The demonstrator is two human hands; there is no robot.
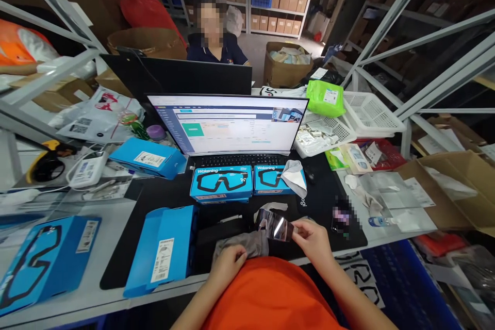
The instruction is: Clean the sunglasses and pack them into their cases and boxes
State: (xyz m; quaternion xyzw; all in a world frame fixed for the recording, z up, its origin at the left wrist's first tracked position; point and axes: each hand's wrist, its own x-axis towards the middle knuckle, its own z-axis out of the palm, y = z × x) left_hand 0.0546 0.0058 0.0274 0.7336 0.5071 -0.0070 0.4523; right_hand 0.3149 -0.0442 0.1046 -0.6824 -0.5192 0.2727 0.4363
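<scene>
— Right up close, an orange shirt (270, 294), and two bare hands just beyond it
— Eyes on the right hand (311, 237): thumb and fingers pinching one end of a shiny dark lens (281, 228), there at the front of the worktop (106, 237), between the two hands
— And the left hand (229, 262)?
— Curled, touching a grey pouch (247, 243); whether it grips the cloth, I cannot tell
— Out to the left now, a blue box (50, 252) with glasses printed on its face, and nearer the hands an open carton (158, 247), its flap spread toward the edge
— Both blue, yes! Beyond the lens, on the black mat (325, 221), two "Wakening" boxes (220, 183) side by side, a pale cloth (294, 176) draped over the right one
— The mouse (309, 175) sits just beside that cloth, and the keyboard (240, 160) runs along behind the boxes
— Then the lit monitor (232, 124), a white basket (320, 136) at its right and a bright green pack (325, 97) behind that
— Further back, a person (232, 54) in a dark top behind a second screen (209, 73)
— And farthest off, tall shelves (248, 5) lined with brown cartons
</scene>
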